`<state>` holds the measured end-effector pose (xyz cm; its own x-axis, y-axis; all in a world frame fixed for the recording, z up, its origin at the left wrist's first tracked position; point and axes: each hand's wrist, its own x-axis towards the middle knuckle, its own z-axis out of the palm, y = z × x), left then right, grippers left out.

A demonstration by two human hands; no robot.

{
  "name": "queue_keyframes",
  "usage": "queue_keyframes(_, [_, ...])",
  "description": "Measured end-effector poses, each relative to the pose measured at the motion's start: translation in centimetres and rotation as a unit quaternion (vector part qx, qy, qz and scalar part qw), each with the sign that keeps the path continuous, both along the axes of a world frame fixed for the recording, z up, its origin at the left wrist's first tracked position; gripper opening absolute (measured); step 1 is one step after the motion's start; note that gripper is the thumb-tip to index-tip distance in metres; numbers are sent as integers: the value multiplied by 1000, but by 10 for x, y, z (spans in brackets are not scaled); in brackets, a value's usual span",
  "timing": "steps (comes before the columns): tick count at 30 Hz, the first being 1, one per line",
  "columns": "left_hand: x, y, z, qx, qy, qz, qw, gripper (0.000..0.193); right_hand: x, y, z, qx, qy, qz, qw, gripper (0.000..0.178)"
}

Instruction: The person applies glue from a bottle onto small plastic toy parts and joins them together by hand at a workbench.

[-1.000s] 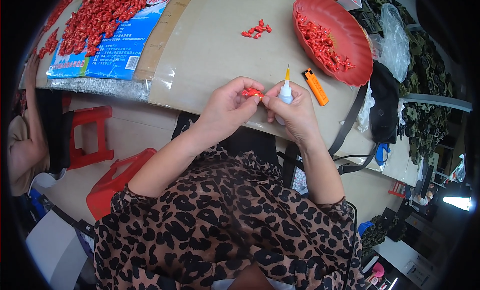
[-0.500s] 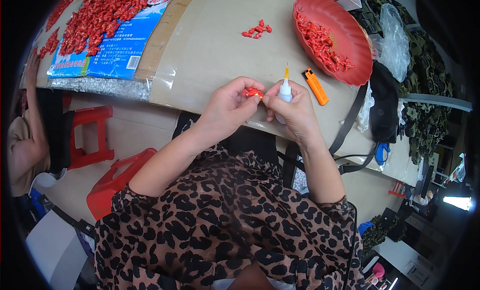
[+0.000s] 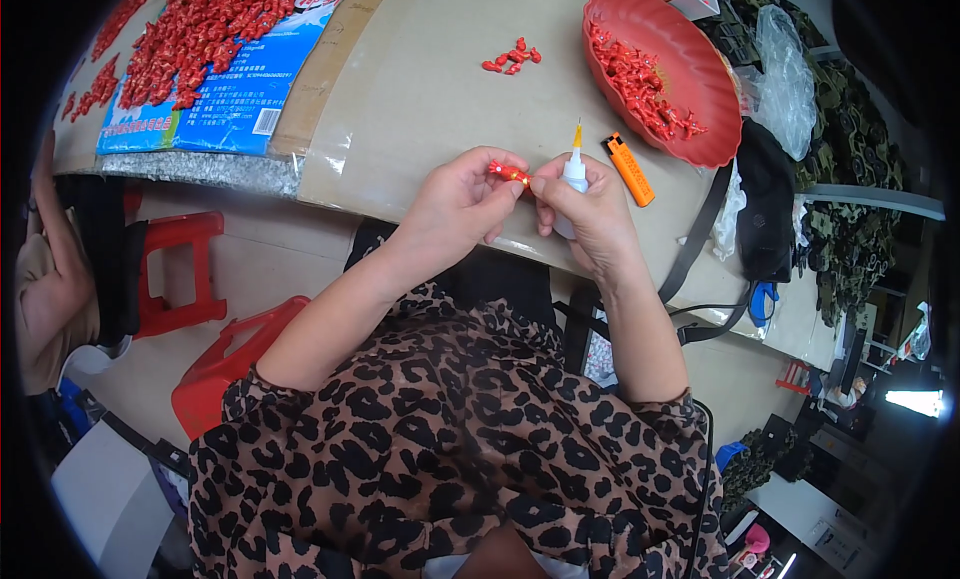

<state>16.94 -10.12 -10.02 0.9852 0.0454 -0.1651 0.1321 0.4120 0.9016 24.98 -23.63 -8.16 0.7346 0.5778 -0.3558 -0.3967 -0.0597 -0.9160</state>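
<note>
A small shiny red piece with gold marks is held over the table's near edge. My left hand is closed on it, thumb and fingers pinching its left part. My right hand has its thumb and forefinger at the piece's right end. The same right hand grips a small white squeeze bottle, upright in its palm, with a thin yellow needle tip pointing up. Fingers cover the bottle's lower body in part. Just right of the bottle lies an orange lighter.
A large red fluted dish holds several red pieces. A few loose red pieces lie beyond my hands. At the far left, a red heap covers blue printed cardboard. Another person's arm and red stools are left.
The red piece has been turned and raised slightly between my fingers, so more of it shows. My right hand and the bottle have shifted only a little.
</note>
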Motion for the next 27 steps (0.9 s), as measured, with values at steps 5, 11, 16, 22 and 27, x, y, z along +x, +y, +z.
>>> queue_keyframes(5, [-1,1,-2,15,-1,-8,1000,19,0,0,1,-7,0,7,1000,11])
queue_keyframes(11, [-1,2,-1,15,-1,-13,1000,19,-2,3,1,-11,-5,0,1000,11])
queue_keyframes(16, [-1,2,-2,20,-2,-5,1000,18,-4,5,1,-8,-11,-10,1000,11])
queue_keyframes(22, [3,-1,4,9,8,18,1000,17,-3,5,4,21,13,-38,999,11])
queue_keyframes(27, [4,4,7,-10,26,-3,1000,16,2,4,12,-3,50,-12,999,10])
